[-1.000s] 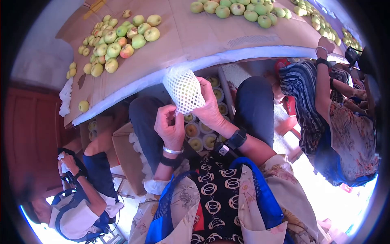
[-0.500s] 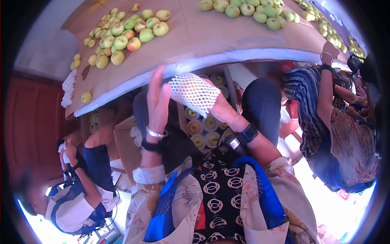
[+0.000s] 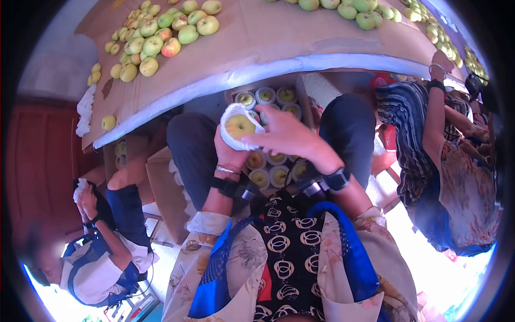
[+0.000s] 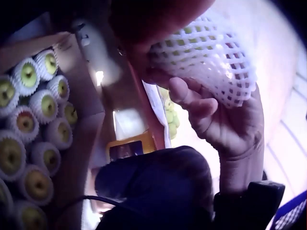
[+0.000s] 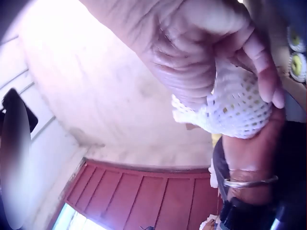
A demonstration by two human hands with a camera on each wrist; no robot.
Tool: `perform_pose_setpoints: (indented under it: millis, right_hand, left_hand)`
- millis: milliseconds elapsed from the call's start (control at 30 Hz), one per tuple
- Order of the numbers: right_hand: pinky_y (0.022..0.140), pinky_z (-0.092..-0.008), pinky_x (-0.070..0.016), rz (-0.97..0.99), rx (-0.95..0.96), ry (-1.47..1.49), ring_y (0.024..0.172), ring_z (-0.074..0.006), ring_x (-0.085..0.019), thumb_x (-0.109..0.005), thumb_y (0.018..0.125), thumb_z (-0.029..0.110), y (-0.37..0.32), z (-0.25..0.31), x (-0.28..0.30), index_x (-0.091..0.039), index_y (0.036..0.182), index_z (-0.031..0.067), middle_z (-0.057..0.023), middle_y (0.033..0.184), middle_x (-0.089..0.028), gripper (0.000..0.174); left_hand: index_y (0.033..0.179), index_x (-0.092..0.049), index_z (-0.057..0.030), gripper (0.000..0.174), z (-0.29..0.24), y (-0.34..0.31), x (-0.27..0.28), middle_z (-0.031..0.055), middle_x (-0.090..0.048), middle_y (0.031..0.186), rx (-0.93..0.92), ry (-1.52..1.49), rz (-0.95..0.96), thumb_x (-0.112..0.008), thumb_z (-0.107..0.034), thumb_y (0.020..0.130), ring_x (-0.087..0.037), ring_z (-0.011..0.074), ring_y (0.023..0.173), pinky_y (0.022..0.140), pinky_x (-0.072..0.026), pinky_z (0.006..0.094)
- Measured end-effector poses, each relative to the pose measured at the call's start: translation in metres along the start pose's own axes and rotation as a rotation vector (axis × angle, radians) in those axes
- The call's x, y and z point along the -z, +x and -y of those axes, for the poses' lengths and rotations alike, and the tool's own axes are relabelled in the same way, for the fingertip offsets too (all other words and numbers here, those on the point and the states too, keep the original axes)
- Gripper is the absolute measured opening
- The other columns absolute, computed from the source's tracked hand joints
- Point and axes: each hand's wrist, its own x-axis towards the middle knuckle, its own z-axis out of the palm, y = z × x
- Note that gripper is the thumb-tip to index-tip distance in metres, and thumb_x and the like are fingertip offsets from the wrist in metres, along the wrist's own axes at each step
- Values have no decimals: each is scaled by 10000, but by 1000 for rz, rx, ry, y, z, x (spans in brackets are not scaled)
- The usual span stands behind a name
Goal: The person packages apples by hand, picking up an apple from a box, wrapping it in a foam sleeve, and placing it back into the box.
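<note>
A yellow-green apple (image 3: 240, 126) sits inside a white foam net (image 4: 211, 57), its stem end facing up through the open rim. My left hand (image 3: 229, 154) grips the netted apple from below and the left. From the right, my right hand (image 3: 292, 133) reaches over the net, its thumb at the rim beside the apple and its fingers on the far side. In the right wrist view, the thumb and fingers of that hand pinch the net. Below both hands, a cardboard box (image 4: 88, 91) holds rows of netted apples (image 3: 279, 176).
A cardboard-covered table (image 3: 257, 37) with a padded white edge (image 3: 225, 83) spans the front, bearing a pile of loose apples (image 3: 153, 45) and more at the right. People sit on both sides. Another carton (image 3: 166, 188) stands by my left leg.
The net was stretched over the right hand; now it surrounds the apple, rim up. The left hand went from pinching the net's end, to open beside it, to gripping the netted apple.
</note>
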Motion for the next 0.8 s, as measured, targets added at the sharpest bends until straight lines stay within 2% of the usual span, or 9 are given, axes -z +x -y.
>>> perform_pose_setpoints:
  millis: [67, 167, 233, 300, 400, 467, 500, 600, 800]
  right_hand:
    - [723, -293, -494, 18, -122, 158, 804, -221, -628, -660, 743, 394, -7, 5, 22, -440, 1187, -47, -203, 933, -629, 663]
    - [769, -283, -487, -191, 273, 402, 913, -172, -592, -694, 751, 190, -13, -7, 32, -472, 1194, 46, -160, 1074, -581, 516]
    - [828, -309, -464, -222, 518, 124, 1012, -200, -548, -721, 703, 159, -20, 2, 27, -503, 1170, 94, -152, 1153, -532, 520]
    - [932, -349, -402, -230, 646, -141, 1159, -272, -455, -737, 645, 116, -27, 15, 14, -561, 1086, 149, -149, 1269, -437, 476]
    - [934, -370, -398, -275, 554, -188, 1157, -320, -446, -735, 643, 105, -22, 4, -22, -573, 1006, 147, -150, 1337, -347, 400]
    - [898, -366, -426, -327, 527, -128, 1113, -315, -487, -731, 652, 112, -15, -7, -38, -577, 970, 125, -152, 1308, -390, 354]
    - [880, -364, -440, -357, 517, -100, 1091, -312, -507, -729, 656, 116, -12, -10, -44, -580, 952, 114, -153, 1294, -412, 332]
    - [815, -347, -480, -378, 495, -142, 991, -303, -571, -714, 682, 121, -9, -13, -53, -585, 889, 77, -152, 1206, -503, 248]
    - [774, -343, -492, -434, 503, -104, 911, -328, -598, -690, 716, 124, -9, -12, -49, -583, 879, 37, -170, 1121, -559, 214]
  left_hand:
    - [1198, -462, -66, 432, -1, -5, -2, 135, -488, 1229, -28, -25, -9, -334, -338, 887, -441, 317, 1158, 967, -334, 513]
    - [1212, -451, -88, 435, -5, -8, -8, 124, -486, 1232, -49, 3, -17, -339, -351, 884, -423, 318, 1176, 968, -313, 542]
    - [1226, -443, -112, 442, -3, -10, -12, 108, -489, 1230, -37, 34, -26, -347, -373, 883, -422, 306, 1179, 983, -319, 497]
    - [1226, -447, -116, 449, -2, -12, -16, 110, -494, 1224, -150, 808, -174, -346, -386, 882, -439, 300, 1163, 984, -334, 457]
    - [1205, -465, -68, 475, 4, -13, -17, 134, -512, 1196, -234, 990, -249, -339, -394, 884, -480, 299, 1119, 978, -361, 395]
    - [1197, -466, -36, 488, -4, -13, -14, 147, -516, 1190, -107, 0, -147, -326, -388, 890, -488, 305, 1108, 975, -364, 403]
    - [1206, -459, -16, 508, -2, -13, -14, 159, -508, 1203, -114, -58, -53, -293, -388, 901, -482, 308, 1114, 974, -364, 415]
    - [1219, -452, -15, 518, 1, -10, -18, 161, -505, 1209, -161, 85, -394, -269, -387, 907, -482, 308, 1116, 973, -364, 428]
    - [1185, -486, -25, 486, 3, -15, -25, 132, -541, 1169, -72, -64, -170, -340, -394, 904, -519, 277, 1073, 937, -396, 390]
